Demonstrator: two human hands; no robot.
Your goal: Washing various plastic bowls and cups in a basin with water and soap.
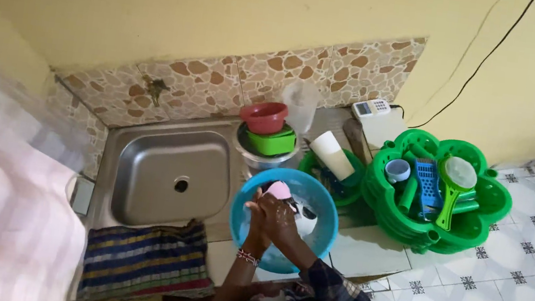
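Observation:
Both my hands are pressed together over a round blue basin (330,214) on the counter. My left hand (257,212), with a beaded band at the wrist, and my right hand (283,220), in a plaid sleeve, close around a small pink item (280,189) whose top sticks out above my fingers. Something white and dark (306,211) lies in the basin just right of my hands. What the pink item is cannot be told.
A steel sink (169,172) lies to the left, with a tap (155,87) on the tiled wall and a striped cloth (145,261) at its front. Behind the basin stand stacked red (263,116) and green (272,141) bowls, a clear jug (301,103) and a white cup (333,154). A green rack (493,198) of utensils sits to the right.

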